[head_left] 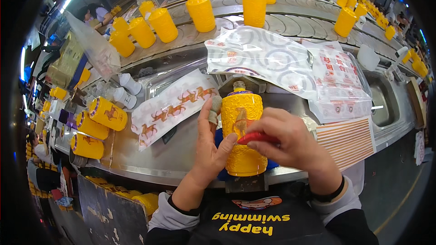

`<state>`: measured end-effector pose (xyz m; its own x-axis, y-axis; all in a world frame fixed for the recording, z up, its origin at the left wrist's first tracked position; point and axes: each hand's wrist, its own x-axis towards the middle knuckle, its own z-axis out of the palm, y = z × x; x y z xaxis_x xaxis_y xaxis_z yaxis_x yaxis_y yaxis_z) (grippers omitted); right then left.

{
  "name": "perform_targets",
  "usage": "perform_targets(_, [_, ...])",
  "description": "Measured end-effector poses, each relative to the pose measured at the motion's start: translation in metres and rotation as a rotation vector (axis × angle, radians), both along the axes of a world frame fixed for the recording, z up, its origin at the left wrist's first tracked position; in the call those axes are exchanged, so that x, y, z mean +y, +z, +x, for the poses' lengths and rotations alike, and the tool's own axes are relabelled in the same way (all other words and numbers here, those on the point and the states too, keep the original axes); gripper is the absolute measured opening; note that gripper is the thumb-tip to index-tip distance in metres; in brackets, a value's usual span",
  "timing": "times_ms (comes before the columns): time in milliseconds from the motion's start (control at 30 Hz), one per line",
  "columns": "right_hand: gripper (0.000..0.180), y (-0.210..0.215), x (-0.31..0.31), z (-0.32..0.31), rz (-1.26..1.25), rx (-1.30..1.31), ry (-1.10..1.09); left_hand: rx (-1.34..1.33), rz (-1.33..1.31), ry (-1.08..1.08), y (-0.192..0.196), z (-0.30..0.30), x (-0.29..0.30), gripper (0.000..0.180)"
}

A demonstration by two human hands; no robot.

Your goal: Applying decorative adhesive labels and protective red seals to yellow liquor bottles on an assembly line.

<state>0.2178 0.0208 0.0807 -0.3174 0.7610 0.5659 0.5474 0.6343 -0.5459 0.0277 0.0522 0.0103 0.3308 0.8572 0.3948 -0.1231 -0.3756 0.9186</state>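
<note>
- As the right hand [290, 140] clenches its fingers round a red tool [259, 138], the head view shows the yellow bottle [240, 109] directly in front of the person, its neck pointing away, with a blue pad [272, 164] showing beside its base.
- Along the bottle's left side, the left hand [206, 140] has its fingers grasping the flank, the thumb laid near the tool's tip; grey-green covers [213, 111] sheathe some of them.
- Between the hands, a horse decal [240, 120] sits on the embossed front, partly hidden; whether its edges lie flat, I cannot tell.
- Too hard a push with the tool could drag or tear the decal, I judge, while the raised pattern beneath might trap creases or bubbles.
- Should the left grip slacken, the rounded body could turn under sideways pressure and the tool could slip onto the nearby thumb.
- On the worktop [181, 154] to the left, a sheet of horse prints [177, 109] lies near the left hand; a careless sweep of that forearm could crumple it.
</note>
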Motion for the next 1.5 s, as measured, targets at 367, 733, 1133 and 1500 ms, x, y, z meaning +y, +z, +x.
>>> perform_targets(367, [0.012,0.001,0.051,-0.002,0.139,-0.064,-0.307,-0.216,-0.316,-0.083,-0.006,0.002,-0.007,0.064])
perform_targets(733, [0.024,-0.051,-0.015,-0.001,-0.367,0.514,-0.326,-0.310,-0.458,-0.159,0.000,0.020,0.000,0.068])
perform_targets(1133, [0.034,-0.063,0.032,0.110,-0.121,-0.550,-0.542,-0.246,-0.400,-0.129,-0.003,0.024,0.000,0.067])
perform_targets(1500, [0.006,-0.068,0.043,0.118,-0.055,-0.467,-0.498,-0.274,-0.405,-0.132,-0.005,0.020,0.000,0.069])
